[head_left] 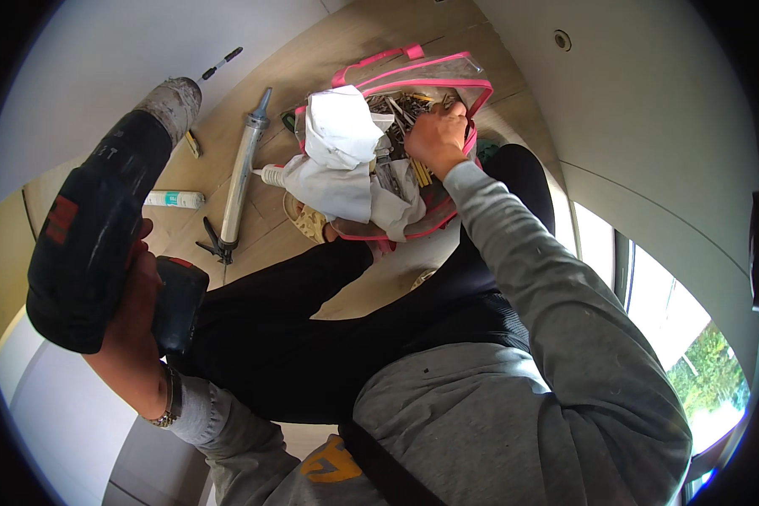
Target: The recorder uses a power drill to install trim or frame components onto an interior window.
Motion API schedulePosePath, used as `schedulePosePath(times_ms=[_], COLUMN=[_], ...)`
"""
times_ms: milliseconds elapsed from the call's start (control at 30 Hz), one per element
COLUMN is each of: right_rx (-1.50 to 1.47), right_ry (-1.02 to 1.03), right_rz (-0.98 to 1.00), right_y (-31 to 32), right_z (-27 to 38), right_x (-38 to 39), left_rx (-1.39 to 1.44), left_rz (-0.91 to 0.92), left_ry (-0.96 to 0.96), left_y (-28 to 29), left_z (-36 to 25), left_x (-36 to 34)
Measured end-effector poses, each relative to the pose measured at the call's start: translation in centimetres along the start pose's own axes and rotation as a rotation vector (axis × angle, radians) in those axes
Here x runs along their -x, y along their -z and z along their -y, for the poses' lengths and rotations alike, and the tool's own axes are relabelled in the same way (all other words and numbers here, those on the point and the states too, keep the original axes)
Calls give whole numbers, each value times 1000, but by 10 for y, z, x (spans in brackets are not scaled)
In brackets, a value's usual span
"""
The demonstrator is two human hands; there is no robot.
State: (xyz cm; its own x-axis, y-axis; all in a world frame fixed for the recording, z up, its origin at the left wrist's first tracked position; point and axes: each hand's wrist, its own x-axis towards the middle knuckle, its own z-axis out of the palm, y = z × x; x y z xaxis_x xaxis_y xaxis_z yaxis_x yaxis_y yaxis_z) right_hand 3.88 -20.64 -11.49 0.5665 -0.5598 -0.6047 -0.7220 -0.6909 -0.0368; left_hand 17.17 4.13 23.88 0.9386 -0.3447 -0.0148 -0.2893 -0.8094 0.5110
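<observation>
Left hand grips drill, bit slanting up-right, left of bag; right hand, nearer hardware, inside bag's right edge, can't tell grasp.

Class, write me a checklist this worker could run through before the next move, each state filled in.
1. Black cordless drill with red markings in hand: ok, the left hand grips its handle.
2. Slim dark metal bit at the drill's nose: ok, present.
3. Bit tightly seated: cannot tell.
4. Clear plastic bag with pink trim fully uncovered: not ok, crumpled white sheets cover its left part.
5. Right hand holding a piece: cannot tell; it reaches into the bag, fingertips hidden.
6. Silver tubular caulking gun apart from both hands: ok, on the floor.
</observation>
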Motion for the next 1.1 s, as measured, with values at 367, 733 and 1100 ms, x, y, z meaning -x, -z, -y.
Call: schedulePosePath(times_ms=[367, 733, 1100], right_rx=[-233, -708, -815], right_ry=[194, -529, -274], right_rz=[256, -85, -311], right_y=[-65, -59, -46], right_z=[-32, -5, 48], right_x=[62, -49, -30], left_rx=[67, -15, 65], left_rz=[26, 52, 49], left_ry=[-23, -109, 71], left_y=[-15, -14, -13], left_z=[-17, -6, -26], left_x=[-3, 4, 7])
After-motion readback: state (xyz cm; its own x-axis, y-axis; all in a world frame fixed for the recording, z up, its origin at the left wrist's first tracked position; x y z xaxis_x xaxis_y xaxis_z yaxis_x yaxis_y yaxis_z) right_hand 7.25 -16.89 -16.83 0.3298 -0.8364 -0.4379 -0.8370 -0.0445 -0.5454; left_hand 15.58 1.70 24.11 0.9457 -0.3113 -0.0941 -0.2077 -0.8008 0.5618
